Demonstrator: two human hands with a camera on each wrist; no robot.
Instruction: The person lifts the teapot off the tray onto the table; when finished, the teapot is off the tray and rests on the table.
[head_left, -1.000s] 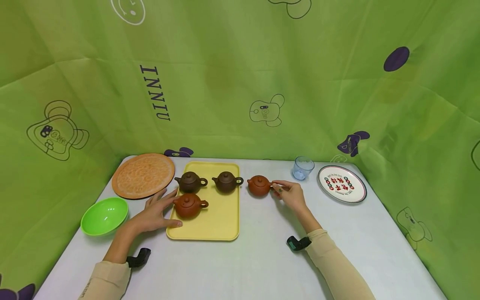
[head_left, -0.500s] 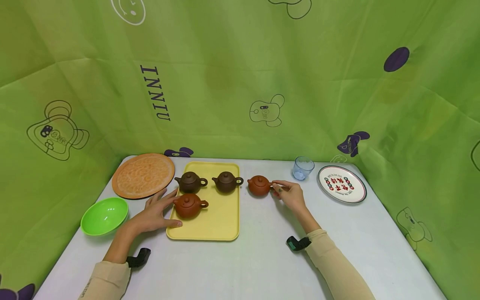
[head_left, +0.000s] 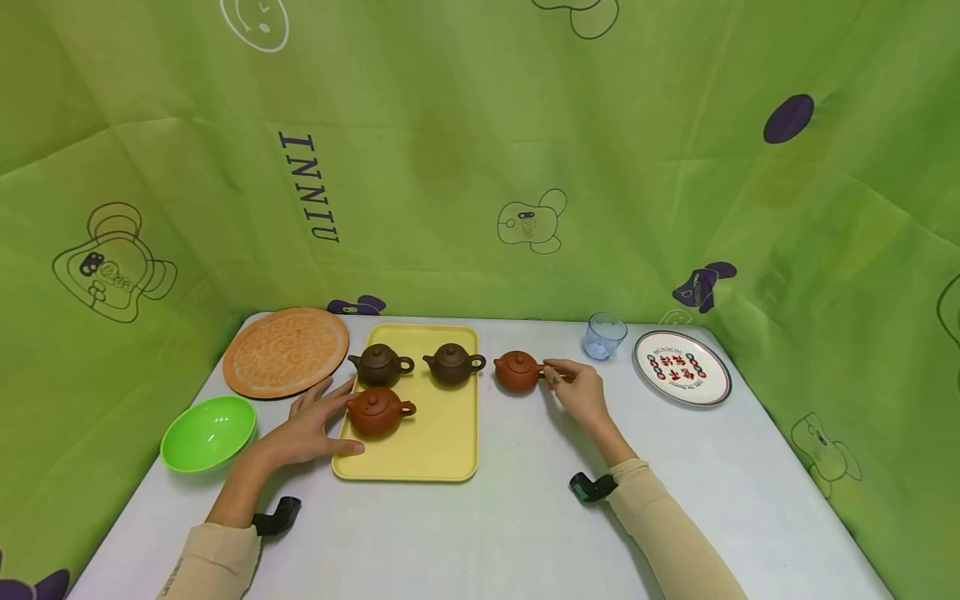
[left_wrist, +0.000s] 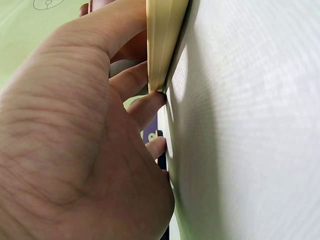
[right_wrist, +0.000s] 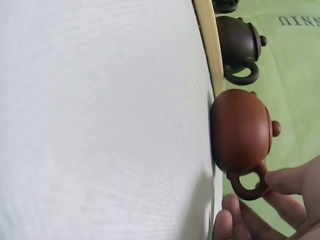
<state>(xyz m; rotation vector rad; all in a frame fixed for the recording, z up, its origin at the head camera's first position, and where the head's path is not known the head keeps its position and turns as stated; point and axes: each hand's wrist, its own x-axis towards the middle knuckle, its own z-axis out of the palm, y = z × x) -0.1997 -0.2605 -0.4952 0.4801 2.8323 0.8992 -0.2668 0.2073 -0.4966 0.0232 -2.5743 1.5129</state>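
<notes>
"INNIU" in dark capitals, running downward on the green curtain [head_left: 420, 92] behind the yellow tray [head_left: 442, 450], red characters and smaller lettering, too small to read, on the white plate [head_left: 682, 367] right of the tray

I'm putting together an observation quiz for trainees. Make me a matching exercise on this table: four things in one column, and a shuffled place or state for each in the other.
Things
1. yellow tray
2. green bowl
3. off-tray teapot
4. blue glass

Places or states
A. held by the right hand
B. beside the white plate
C. bears three teapots
D. at the left, nearer the camera than the round orange board

Pairs: 1-C, 2-D, 3-A, 4-B
</notes>
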